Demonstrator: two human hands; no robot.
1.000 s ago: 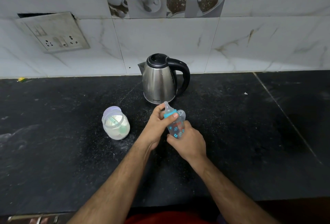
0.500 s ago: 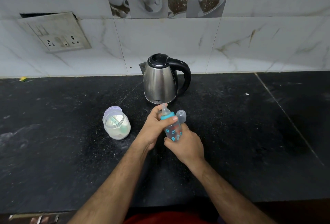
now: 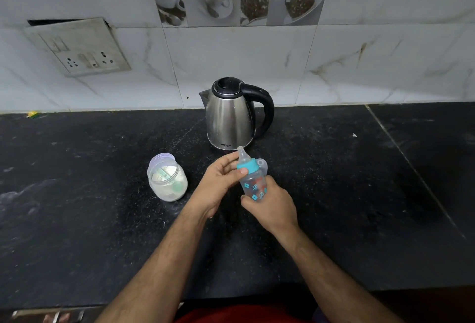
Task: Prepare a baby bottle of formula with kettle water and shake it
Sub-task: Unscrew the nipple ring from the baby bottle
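Black stone counter under marble tiles, head view: kettle at centre back, open formula jar left of centre. Right hand wraps the baby bottle body, held tilted at centre frame; left hand fingers pinch the teal collar. Likely unscrewing the top; bottle looks empty. Next: lift the teat off, then scoop powder.

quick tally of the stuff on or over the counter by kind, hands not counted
kettle: 1
baby bottle: 1
formula jar: 1
clear bottle cap: 1
total: 4
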